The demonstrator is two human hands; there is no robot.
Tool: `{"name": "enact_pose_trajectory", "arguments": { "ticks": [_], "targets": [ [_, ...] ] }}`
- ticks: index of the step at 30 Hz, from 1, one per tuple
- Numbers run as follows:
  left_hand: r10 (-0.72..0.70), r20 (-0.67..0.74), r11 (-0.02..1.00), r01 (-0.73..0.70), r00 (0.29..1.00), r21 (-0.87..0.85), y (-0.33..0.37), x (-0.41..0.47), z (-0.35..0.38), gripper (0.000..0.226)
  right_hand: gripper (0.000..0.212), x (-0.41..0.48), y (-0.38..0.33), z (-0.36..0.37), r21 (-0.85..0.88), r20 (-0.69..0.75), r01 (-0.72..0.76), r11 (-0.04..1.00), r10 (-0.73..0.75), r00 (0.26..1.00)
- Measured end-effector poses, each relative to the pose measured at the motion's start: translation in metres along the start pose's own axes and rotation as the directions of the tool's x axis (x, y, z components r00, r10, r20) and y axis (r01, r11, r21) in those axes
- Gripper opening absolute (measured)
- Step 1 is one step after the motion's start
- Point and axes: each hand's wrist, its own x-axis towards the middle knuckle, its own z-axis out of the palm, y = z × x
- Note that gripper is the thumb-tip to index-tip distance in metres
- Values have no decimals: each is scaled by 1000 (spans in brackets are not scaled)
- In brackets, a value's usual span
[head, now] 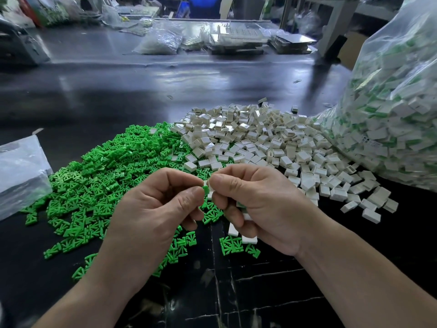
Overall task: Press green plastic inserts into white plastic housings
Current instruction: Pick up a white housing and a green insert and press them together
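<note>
The pile of inserts (99, 171) at 9 o'clock is bright green. The pile of housings (260, 138) at 1 o'clock is white. In the middle, one small insert (206, 189) is green and the small housing (209, 196) by it is white. The table (118, 91) is shiny black, with thin white lines at 6 o'clock. The see-through bag (390, 114) at 3 o'clock shows white and green bits

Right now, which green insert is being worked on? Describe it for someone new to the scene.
Find the pile of green inserts on the dark table; the two hands meet above its near right edge. The left hand pinches the green insert against a white housing held by the right hand. Unlike the loose ones, it is held off the table.
</note>
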Motion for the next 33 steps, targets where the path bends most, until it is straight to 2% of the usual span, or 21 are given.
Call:
{"name": "enact_pose_trajectory", "arguments": {
  "ticks": [5,11,15,19,21,23,26,28,30,33],
  "targets": [
    [25,-31,1000,-25,999,-2,2,-1,2,13,15,-1,2,1,-116,-21,44,992,-47,999],
    [55,-32,998,-55,998,7,5,-3,5,11,13,0,3,2,-57,-16,113,992,-114,993],
    [68,-73,997,-67,995,26,5,-3,4,10,13,0,5,3,-101,25,134,986,-132,991],
    [92,-35,996,-91,995,16,6,-3,3,8,15,0,6,4,-118,20,144,982,-143,990],
    [66,-27,996,-67,997,-54,5,-2,3,15,16,-1,4,4,-112,14,134,985,-133,991],
    [-12,3,980,12,1000,-200,4,-1,3,22,18,-2,3,4,-72,32,123,990,-121,992],
    [-90,141,903,140,986,-406,4,0,4,32,22,-4,3,8,-10,68,107,994,-107,992],
    [-99,203,869,183,974,-459,5,-1,5,38,24,-4,3,8,22,90,76,997,-78,993],
    [-105,242,842,216,965,-495,6,-1,5,40,36,-5,3,8,49,127,38,998,-44,991],
    [-140,270,816,266,953,-514,6,-2,5,38,28,-7,0,10,35,154,43,998,-47,987]
  ]
}}
